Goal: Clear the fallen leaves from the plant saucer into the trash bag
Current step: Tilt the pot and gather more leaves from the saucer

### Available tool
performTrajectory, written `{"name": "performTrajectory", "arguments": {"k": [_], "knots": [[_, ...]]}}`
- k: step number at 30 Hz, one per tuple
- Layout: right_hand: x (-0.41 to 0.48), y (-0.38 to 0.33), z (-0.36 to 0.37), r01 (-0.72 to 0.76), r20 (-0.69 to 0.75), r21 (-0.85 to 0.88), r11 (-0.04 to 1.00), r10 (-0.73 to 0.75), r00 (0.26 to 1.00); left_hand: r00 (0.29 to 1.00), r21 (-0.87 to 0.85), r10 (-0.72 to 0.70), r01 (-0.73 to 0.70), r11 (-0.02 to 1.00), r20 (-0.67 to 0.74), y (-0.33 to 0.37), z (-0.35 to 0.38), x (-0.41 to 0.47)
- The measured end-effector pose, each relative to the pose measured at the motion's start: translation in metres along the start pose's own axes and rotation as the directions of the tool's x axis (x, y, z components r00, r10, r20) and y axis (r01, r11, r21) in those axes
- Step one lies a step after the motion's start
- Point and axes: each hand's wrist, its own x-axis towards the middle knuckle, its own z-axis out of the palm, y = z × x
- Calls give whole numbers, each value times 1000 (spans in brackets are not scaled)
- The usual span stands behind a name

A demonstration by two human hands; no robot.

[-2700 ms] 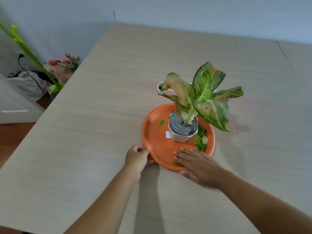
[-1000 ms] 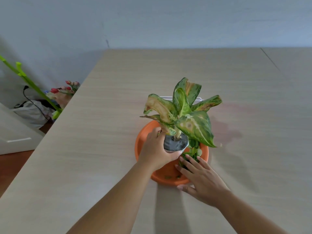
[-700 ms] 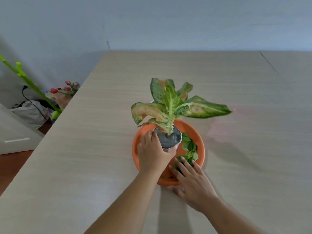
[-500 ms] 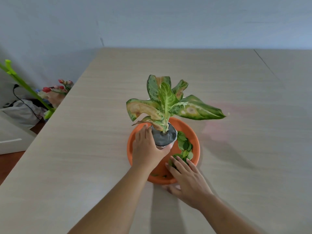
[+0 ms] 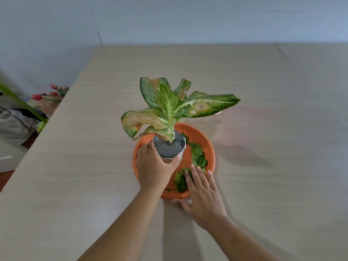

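An orange round saucer (image 5: 206,143) lies on the beige table. In it stands a small white pot (image 5: 170,149) with dark soil and a plant with large green and yellow leaves (image 5: 169,108). My left hand (image 5: 153,169) is wrapped around the near left side of the pot. Small green fallen leaves (image 5: 197,157) lie in a curved band along the right and near part of the saucer. My right hand (image 5: 202,191) rests flat with fingers spread on the saucer's near rim, fingertips on the leaves. No trash bag is in view.
The table (image 5: 263,129) stretches far back and to the right, with its left edge running diagonally. Beyond that edge, on the floor, are red flowers (image 5: 47,95), a green stem (image 5: 20,104) and a grey bundle (image 5: 13,125). A pale wall stands behind.
My left hand went from the saucer's rim to the pot and gripped it. The pot turned and shifted left in the saucer, uncovering the leaves. My right hand stayed at the near rim.
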Motion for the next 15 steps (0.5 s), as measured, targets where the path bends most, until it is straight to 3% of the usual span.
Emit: {"name": "performTrajectory", "arguments": {"k": [6, 9, 13, 15], "knots": [[0, -4, -5, -22, -83, 135, 991, 34, 996, 999, -67, 24, -22, 997, 21, -11, -10, 0], [14, 13, -18, 2, -124, 224, 975, 26, 992, 994, -99, -102, 104, 990, 28, -32, -16, -13], [67, 35, -26, 31, -135, 169, 985, -8, 991, 946, -190, -316, 323, 927, 70, -65, -13, -36], [99, 43, -25, 70, -109, 119, 990, -57, 992, 930, -237, -350, 367, 900, 111, -72, -10, -44]]}}
